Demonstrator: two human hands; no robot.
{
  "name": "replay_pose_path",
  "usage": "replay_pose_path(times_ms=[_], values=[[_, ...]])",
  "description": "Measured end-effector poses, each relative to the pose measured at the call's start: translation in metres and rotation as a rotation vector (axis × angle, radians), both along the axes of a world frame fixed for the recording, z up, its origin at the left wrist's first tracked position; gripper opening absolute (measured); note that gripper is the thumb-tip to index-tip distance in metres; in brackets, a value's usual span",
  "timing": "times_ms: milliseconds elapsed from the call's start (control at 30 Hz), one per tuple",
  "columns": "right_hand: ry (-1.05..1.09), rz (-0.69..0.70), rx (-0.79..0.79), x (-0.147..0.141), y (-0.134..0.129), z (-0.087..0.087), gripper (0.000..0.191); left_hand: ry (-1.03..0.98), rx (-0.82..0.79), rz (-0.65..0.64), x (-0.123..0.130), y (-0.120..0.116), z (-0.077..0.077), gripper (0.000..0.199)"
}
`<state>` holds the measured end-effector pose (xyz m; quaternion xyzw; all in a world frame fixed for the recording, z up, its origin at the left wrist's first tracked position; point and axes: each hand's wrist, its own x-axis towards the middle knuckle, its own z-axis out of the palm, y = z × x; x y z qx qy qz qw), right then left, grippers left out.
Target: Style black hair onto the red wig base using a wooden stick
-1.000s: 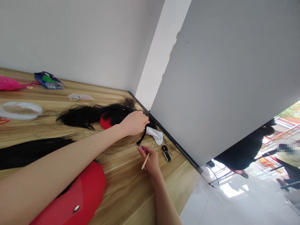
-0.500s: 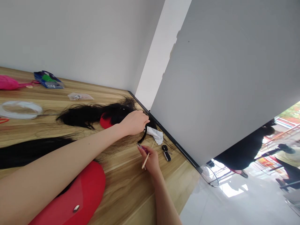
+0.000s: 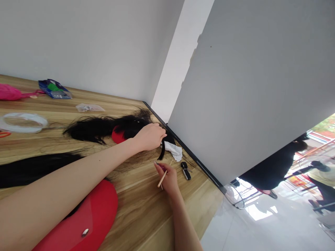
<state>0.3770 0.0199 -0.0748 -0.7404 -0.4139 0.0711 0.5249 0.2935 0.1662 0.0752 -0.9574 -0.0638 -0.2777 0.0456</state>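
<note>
My left hand (image 3: 151, 136) is stretched across to the far end of the table, its fingers closed on a lock of black hair (image 3: 162, 152) that hangs down from them. Below it, my right hand (image 3: 169, 177) is closed around a thin wooden stick (image 3: 162, 179). Something small and purple shows between the right fingers, too little to name. A gap lies between the right fingertips and the hair's tip. Black hair on a red piece (image 3: 118, 135) lies beside my left hand. A white crumpled cloth (image 3: 174, 150) sits just right of the lock.
A key fob (image 3: 185, 170) lies right of my right hand. Nearer stands a red visor-like piece (image 3: 104, 212) with a metal snap. Long black hair (image 3: 36, 167), a clear roll (image 3: 24, 122), a plastic bag (image 3: 89, 107), a blue packet (image 3: 54, 89) and pink yarn (image 3: 9, 92) lie leftward.
My right fingertips have come away from the end of the hair lock, which now hangs straighter. My left hand has stayed in place.
</note>
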Motion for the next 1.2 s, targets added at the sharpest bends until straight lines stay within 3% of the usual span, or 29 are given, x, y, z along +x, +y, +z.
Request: replay_pose_path(times_ms=[367,800,1200], values=[[-0.059,-0.054,-0.094,0.007,-0.007,-0.002,0.033,-0.004,0.018,0.051,-0.001,0.009,-0.005,0.036],[-0.010,-0.096,0.020,0.007,0.001,-0.007,0.046,-0.013,-0.002,0.070,-0.002,0.010,-0.004,0.035],[0.001,-0.077,0.066,0.007,0.003,-0.005,0.044,0.003,-0.031,0.057,0.000,0.003,-0.002,0.036]])
